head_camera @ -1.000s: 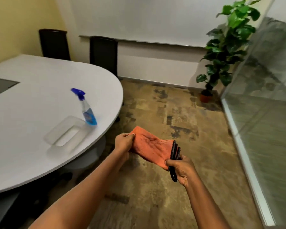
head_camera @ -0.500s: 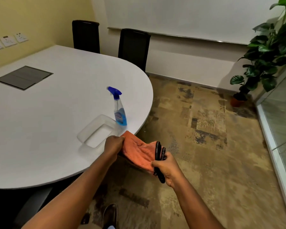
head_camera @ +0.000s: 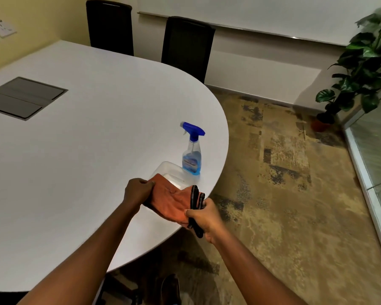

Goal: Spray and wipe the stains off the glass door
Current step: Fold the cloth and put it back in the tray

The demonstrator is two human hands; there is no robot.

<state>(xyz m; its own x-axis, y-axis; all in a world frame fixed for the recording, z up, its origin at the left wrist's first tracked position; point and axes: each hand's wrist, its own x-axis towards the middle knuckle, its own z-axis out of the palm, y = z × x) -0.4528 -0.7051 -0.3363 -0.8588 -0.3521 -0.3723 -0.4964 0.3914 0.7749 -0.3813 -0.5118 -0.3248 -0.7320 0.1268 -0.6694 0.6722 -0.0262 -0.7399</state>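
- The left hand (head_camera: 139,190) pinches one end of the orange cloth (head_camera: 171,200); the right hand (head_camera: 204,216) grips the other end along with a black tool (head_camera: 195,208).
- The spray bottle (head_camera: 192,150) stands upright on the white table (head_camera: 75,161), just ahead of both hands, beside a clear tray (head_camera: 169,169).
- Both hands look about equally near; either must first let go.
- The glass door (head_camera: 378,150) is well off to the right.

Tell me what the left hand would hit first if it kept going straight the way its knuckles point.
Likely the clear tray just beyond the left hand, then the spray bottle behind it; depth is uncertain, since the hand may be above the tray's height.
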